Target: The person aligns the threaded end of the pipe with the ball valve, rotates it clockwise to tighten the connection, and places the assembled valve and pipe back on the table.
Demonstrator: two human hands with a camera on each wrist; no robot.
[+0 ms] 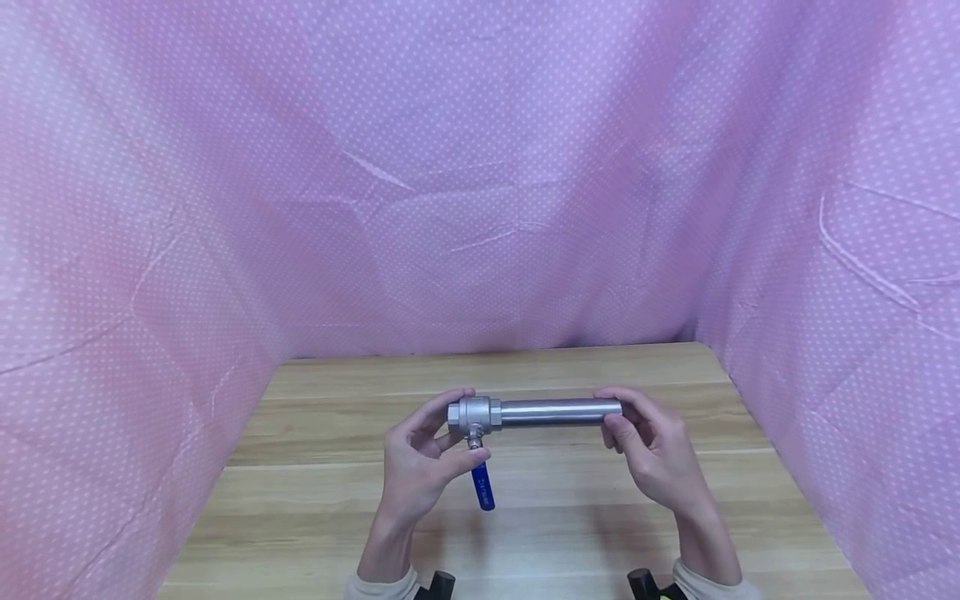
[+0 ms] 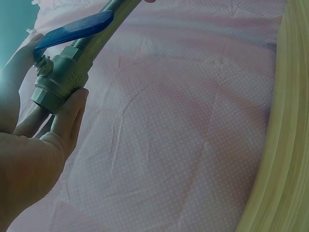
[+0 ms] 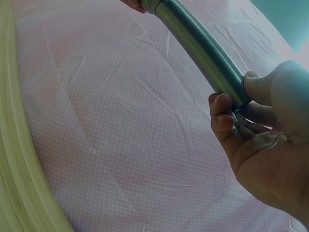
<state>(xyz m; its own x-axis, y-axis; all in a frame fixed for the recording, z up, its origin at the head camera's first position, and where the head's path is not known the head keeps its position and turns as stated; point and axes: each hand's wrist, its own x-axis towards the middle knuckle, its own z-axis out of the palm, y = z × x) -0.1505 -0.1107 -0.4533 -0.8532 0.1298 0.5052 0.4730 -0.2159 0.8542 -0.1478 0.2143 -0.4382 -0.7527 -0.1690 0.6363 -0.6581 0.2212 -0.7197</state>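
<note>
A steel ball valve with a blue lever handle is joined to a straight steel pipe, and the two lie in one level line in the head view. My left hand grips the valve body, its thumb against the base of the blue lever, which points toward me. At the pipe's far right end my right hand pinches the tube between thumb and fingers. In the left wrist view, threads show at the joint between valve and pipe. The right wrist view shows fingers curled round the pipe's end.
Beneath the hands lies a light wooden table. Pink dotted cloth hangs behind it and along both sides. Dark wrist devices show at both cuffs, at the bottom of the head view.
</note>
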